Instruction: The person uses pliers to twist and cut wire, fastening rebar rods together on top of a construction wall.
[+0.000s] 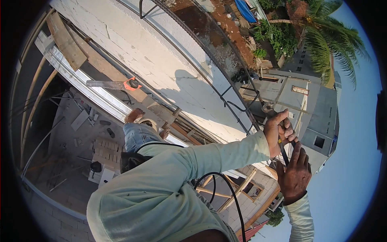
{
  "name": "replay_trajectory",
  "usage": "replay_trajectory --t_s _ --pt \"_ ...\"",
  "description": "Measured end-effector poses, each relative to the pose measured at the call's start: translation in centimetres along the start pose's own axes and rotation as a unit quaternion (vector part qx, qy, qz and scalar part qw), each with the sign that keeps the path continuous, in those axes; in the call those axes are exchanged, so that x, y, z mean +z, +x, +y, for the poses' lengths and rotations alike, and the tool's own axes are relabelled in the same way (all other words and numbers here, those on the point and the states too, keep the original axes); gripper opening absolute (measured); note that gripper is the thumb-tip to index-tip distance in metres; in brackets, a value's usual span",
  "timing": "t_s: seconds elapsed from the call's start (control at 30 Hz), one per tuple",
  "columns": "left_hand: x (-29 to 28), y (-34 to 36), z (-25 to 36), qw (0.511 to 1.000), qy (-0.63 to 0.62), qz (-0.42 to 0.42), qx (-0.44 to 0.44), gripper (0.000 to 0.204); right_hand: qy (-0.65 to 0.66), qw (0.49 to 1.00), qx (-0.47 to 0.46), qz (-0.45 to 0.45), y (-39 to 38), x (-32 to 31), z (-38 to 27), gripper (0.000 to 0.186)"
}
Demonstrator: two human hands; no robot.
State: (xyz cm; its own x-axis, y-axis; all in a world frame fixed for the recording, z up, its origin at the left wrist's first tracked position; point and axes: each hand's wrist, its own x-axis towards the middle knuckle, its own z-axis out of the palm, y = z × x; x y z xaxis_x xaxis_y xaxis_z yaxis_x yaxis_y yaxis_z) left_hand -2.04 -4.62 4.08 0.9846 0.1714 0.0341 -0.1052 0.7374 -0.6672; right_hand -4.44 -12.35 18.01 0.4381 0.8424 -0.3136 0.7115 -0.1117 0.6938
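Observation:
My left hand [277, 133] is closed round a tool, its fingers curled over the grip. A grey metal head [267, 107] sticks out above this fist; the tool's exact kind is hard to make out. Below the fist runs its dark handle [284, 153], with a bit of yellow on it. My right hand [296, 173] is just below, back of the hand toward me, fingers and thumb closed on the lower part of that handle. Right beside the left fist, the dark steel rebar frame [225, 97] ends along the wall top.
A pale block wall [141, 52] runs diagonally. Along it lies a plank [109, 66] bearing a handsaw [107, 84] with an orange handle. My bare feet [134, 115] rest beside the planks. A black cable [238, 197] hangs past me. Far below lies a floor with stacked blocks [107, 151].

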Motion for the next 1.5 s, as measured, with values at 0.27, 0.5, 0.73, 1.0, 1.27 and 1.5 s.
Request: replay_trajectory --t_s 0.27,0.5,0.73,1.0,1.27,1.5 --pt "0.1 0.6 -0.7 1.0 -0.016 0.017 0.018 0.041 -0.098 0.991 0.006 0.09 1.1 3.1 1.4 0.038" --pt "-1.6 -1.5 0.4 0.997 0.042 -0.059 -0.01 0.044 0.241 0.963 -0.047 -0.113 2.9 -2.1 2.8 0.01" --pt "-1.6 -0.4 1.2 0.994 0.016 -0.096 -0.045 0.042 0.686 0.61 0.149 -0.368 4.4 -1.1 4.9 0.029" --pt "-0.9 -0.5 0.4 0.996 0.002 -0.069 -0.049 0.044 0.615 0.743 0.111 -0.238 2.8 -0.5 3.7 0.057" --pt "-0.6 0.6 0.0 0.997 -0.028 -0.065 0.013 0.045 -0.162 0.982 -0.029 0.094 0.0 1.1 -0.4 0.058" --pt "-0.5 0.6 -0.6 0.999 -0.032 -0.03 0.024 0.043 -0.132 0.988 -0.047 0.07 0.2 2.9 2.4 0.044"
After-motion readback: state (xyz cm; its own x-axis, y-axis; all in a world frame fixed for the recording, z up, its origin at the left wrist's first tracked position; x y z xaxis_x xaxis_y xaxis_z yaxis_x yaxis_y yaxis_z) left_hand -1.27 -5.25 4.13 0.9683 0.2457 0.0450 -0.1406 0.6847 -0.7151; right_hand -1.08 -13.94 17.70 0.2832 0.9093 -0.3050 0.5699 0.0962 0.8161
